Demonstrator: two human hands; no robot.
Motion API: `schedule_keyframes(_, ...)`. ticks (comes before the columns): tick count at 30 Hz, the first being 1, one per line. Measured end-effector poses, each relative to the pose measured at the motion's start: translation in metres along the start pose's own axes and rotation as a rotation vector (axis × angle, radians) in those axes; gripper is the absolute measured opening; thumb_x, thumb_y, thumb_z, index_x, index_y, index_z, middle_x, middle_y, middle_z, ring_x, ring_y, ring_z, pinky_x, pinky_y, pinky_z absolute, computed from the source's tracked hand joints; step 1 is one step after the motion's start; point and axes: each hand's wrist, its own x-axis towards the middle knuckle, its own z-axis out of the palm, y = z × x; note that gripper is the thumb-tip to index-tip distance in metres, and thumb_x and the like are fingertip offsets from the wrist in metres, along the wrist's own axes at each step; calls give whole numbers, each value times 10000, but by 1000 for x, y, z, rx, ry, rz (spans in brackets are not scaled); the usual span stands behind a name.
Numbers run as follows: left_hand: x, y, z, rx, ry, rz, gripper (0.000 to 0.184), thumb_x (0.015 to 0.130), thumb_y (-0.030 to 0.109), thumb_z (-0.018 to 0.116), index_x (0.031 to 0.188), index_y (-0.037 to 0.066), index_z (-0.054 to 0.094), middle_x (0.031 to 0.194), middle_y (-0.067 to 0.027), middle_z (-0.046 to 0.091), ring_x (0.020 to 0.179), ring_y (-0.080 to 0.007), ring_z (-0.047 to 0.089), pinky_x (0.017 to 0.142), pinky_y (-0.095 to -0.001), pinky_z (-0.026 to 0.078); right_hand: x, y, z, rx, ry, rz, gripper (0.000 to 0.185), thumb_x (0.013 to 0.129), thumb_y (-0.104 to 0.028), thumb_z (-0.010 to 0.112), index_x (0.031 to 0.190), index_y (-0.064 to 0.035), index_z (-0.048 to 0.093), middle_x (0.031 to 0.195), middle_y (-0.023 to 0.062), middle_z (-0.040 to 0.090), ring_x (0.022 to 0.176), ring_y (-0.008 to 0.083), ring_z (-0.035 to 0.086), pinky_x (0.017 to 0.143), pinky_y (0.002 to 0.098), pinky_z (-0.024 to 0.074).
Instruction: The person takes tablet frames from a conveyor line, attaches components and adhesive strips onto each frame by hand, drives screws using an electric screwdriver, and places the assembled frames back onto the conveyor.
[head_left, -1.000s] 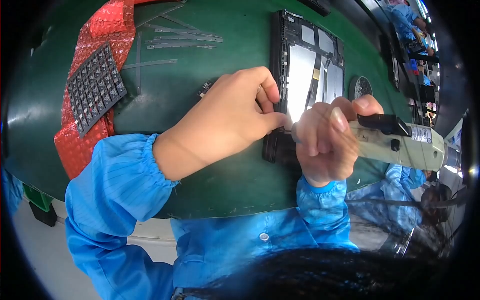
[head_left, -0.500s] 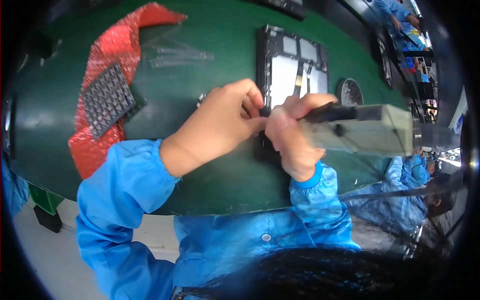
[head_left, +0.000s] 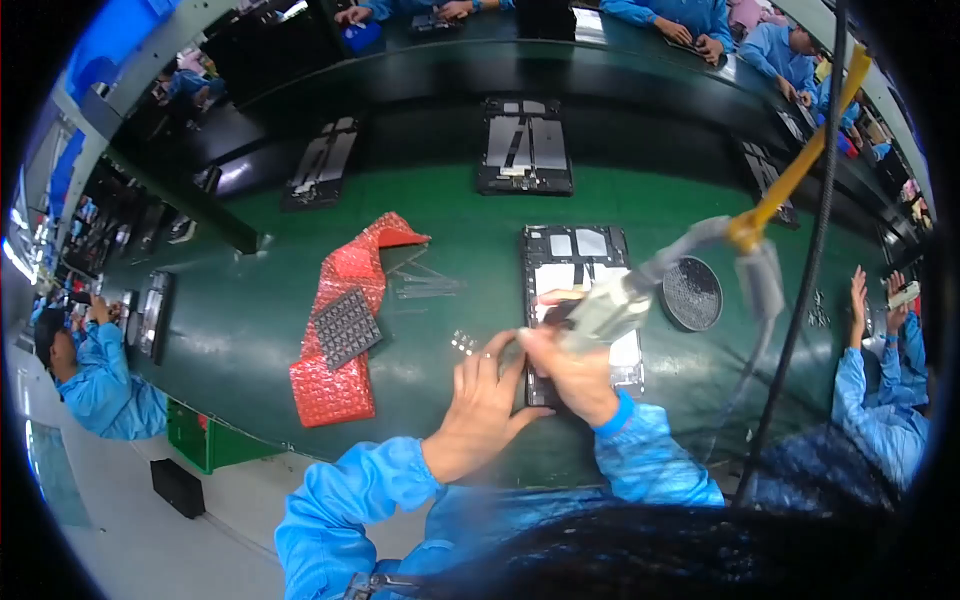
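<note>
Green, smooth-topped counter (head_left: 440,215) bears the black-framed flat device (head_left: 592,243). Right hand (head_left: 575,370): grip closed around a pale handheld tool (head_left: 610,315), above the device. Left hand (head_left: 480,410): grip wide, thumb at the device's near edge. Red bubble wrap (head_left: 335,395) lies left; round grey dish (head_left: 719,305), right.

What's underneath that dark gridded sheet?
The dark gridded sheet lies on red bubble wrap, its right corner reaching over the green tabletop. Anything else directly beneath is covered, so I can't tell.
</note>
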Motion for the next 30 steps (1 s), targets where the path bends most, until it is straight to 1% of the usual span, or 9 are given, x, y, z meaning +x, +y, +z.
schedule_keyframes(2,-4,5,1,-28,33,-18,785,878,265,722,1465,-30,291,1428,-218,373,1212,-372,448,1036,-487,355,1,-18,-16,55,106,-112,664,813,-88,711,1390,-58,384,732,-31,515,574,64,479,488,223,401)
schedule_keyframes(6,6,34,-2,-1249,104,-355,591,965,34,579,1472,-35,284,1375,-175,480,1241,-232,527,981,-373,511,12,-75,-79,335,210,-316,687,843,-110,667,1444,-80,336,701,-46,427,512,50,349,442,219,315)
schedule_keyframes(10,25,28,-10,-1472,100,-539,601,985,119,570,1474,-50,263,1359,-194,499,1189,-251,573,906,-385,575,8,-92,-166,192,208,-435,500,910,-144,604,1346,-2,404,610,-34,364,498,64,363,467,247,310)
schedule_keyframes(17,200,39,23,-1661,31,-244,474,983,160,572,1393,-20,413,1298,-139,566,1180,-232,577,965,-430,531,10,-81,-189,123,411,-436,323,944,-86,537,1251,1,490,607,-52,299,509,41,284,484,224,239)
schedule_keyframes(21,324,31,72,-1326,199,-565,364,931,154,624,1231,-25,522,1192,-191,584,1067,-292,614,862,-431,549,21,-63,-157,6,477,-359,288,914,-88,581,1184,0,533,621,-52,361,498,31,294,470,221,209)
schedule_keyframes(23,347,8,98,-569,414,-363,373,885,183,700,1159,-38,578,1212,-244,534,1070,-375,593,921,-446,509,20,-50,-165,-16,461,-350,278,901,-90,599,1161,-6,550,623,-52,369,492,34,298,465,219,209)
schedule_keyframes(26,301,-25,24,-181,506,74,459,764,255,801,1084,-35,648,1242,-260,512,1099,-420,545,965,-451,454,19,-51,-173,-46,516,-363,275,887,-91,615,1143,-7,556,638,-55,379,509,31,318,478,221,248)
schedule_keyframes(27,290,-48,-8,5,450,161,520,718,300,829,1105,-5,664,1245,-270,524,1100,-416,535,958,-467,440,22,-52,-177,-71,570,-388,276,886,-92,617,1142,-8,555,642,-55,382,513,30,322,479,222,255)
schedule_keyframes(30,259,-143,-49,301,105,-274,1170,480,608,886,1440,104,446,1306,-323,496,1261,-495,413,1047,-627,286,21,-59,-179,53,461,-381,311,888,-107,613,1179,-24,540,640,-52,370,512,43,320,479,239,272)
